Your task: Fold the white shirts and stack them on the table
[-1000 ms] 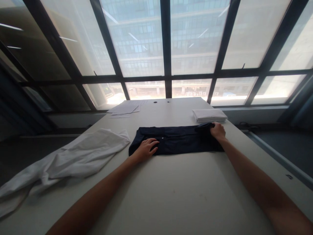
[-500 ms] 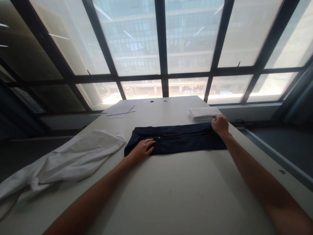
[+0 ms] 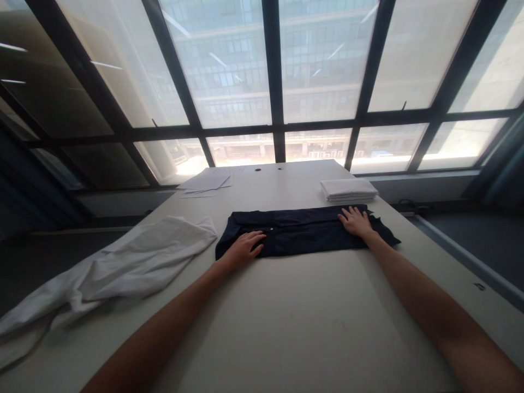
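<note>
A dark navy garment, folded into a long strip with a small white spot like a button on it, lies across the white table. My left hand rests on its left part, fingers stretched out over the cloth. Toward the other end, my right hand lies flat with spread fingers on the upper right part. Beyond that hand, the garment's right end sticks out in a slanted corner. Neither hand grips the cloth.
On the left a crumpled white garment reaches over the table's edge. Folded white cloths are stacked behind my right hand. Paper sheets lie at the back left of the table. Large windows stand behind it.
My right hand has let go of the garment's upper right edge, opened, and moved slightly left and down onto the cloth. The right end now shows as a slanted corner. My left hand stays put.
</note>
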`<state>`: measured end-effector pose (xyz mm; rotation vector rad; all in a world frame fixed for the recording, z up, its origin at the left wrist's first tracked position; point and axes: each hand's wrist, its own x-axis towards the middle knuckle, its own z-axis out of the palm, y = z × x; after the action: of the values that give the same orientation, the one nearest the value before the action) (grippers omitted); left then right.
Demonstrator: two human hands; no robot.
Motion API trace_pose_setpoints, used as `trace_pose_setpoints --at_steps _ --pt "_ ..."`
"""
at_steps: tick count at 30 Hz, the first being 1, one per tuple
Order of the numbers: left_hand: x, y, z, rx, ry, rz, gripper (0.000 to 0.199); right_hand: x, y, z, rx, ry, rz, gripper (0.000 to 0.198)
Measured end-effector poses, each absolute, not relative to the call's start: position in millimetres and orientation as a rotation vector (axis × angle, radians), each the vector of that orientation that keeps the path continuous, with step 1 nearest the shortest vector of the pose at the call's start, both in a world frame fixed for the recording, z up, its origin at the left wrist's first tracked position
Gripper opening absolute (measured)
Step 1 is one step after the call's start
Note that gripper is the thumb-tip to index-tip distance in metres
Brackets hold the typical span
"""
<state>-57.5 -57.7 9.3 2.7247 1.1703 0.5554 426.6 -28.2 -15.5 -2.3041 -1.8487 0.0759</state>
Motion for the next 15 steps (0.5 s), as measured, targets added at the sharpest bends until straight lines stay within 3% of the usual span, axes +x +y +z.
trace_pose_setpoints --at_steps 15 --pt "-59 -62 10 2.707 1.187 0.554 0.043 444 -29 -24 -2.358 -1.713 0.023 0.062"
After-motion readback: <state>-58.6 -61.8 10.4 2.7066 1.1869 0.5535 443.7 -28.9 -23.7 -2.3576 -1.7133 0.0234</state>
